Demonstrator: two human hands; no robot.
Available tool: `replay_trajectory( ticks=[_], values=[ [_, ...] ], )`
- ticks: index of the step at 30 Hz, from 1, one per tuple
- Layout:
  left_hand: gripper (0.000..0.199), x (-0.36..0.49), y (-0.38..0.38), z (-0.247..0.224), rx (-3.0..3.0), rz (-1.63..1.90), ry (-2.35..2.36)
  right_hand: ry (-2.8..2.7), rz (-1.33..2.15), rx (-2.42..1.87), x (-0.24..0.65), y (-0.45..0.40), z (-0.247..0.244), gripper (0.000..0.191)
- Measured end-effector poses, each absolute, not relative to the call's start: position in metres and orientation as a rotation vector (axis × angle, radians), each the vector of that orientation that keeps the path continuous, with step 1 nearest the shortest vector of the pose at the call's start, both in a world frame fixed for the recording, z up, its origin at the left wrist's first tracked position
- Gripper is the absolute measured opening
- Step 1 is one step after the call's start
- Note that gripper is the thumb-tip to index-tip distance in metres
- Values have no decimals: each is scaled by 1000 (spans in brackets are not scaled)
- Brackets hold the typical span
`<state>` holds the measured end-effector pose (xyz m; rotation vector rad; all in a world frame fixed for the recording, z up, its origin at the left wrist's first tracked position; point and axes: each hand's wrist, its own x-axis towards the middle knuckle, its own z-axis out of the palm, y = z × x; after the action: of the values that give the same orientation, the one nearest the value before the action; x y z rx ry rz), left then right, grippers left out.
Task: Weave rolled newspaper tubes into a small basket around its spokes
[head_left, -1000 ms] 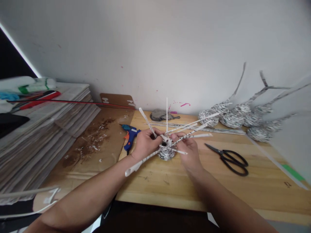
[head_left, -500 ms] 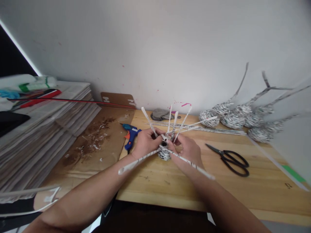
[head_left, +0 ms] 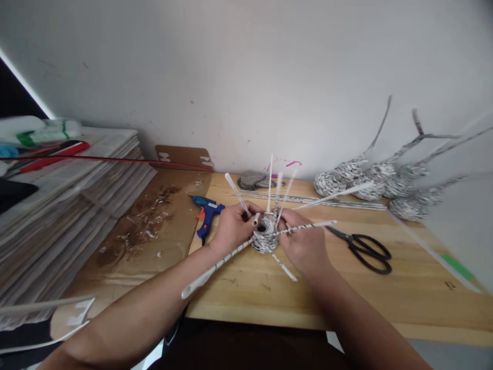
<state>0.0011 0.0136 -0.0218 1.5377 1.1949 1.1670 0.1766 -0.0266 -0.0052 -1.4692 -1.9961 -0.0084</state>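
A small round woven piece [head_left: 265, 242] of rolled paper strips rests on the wooden table, with several white strips sticking out around it and a dark hole in its top. My left hand [head_left: 233, 226] grips its left side, thumb and fingers closed near a short cut strip end. On the right, my right hand [head_left: 302, 237] has its fingers closed at the woven edge, beside a striped strip [head_left: 308, 226] that points right. One long strip [head_left: 215, 266] lies across my left forearm.
A blue glue gun [head_left: 208, 216] lies left, black scissors [head_left: 370, 252] right. Behind are a grey cloth [head_left: 252, 180] and long thin strips [head_left: 346, 205]. Several woven pieces [head_left: 370, 182] stand by the wall. Stacked newspapers [head_left: 111, 174] and cardboard [head_left: 154, 241] are at left.
The strip that lay over my right forearm now points right above my right hand. A short strip shows at the front of the woven piece. My right hand has shifted slightly right.
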Motion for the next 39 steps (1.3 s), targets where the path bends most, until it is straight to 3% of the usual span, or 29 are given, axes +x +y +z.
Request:
replay_trajectory(
  ticks=[9,25,35,39],
  values=[
    [14,3,14,-19,1309,1166,1152,-2148,-277,-1258,183,-34,-7,32],
    [25,5,17,-38,1102,1165,936,-2093,159,-1364,193,-46,-16,33],
    [32,7,12,-17,1156,1043,1083,-2045,262,-1272,193,-53,-28,35],
    [25,5,12,-20,1158,1058,1105,-1721,645,-1439,182,-57,-22,28]
  ],
)
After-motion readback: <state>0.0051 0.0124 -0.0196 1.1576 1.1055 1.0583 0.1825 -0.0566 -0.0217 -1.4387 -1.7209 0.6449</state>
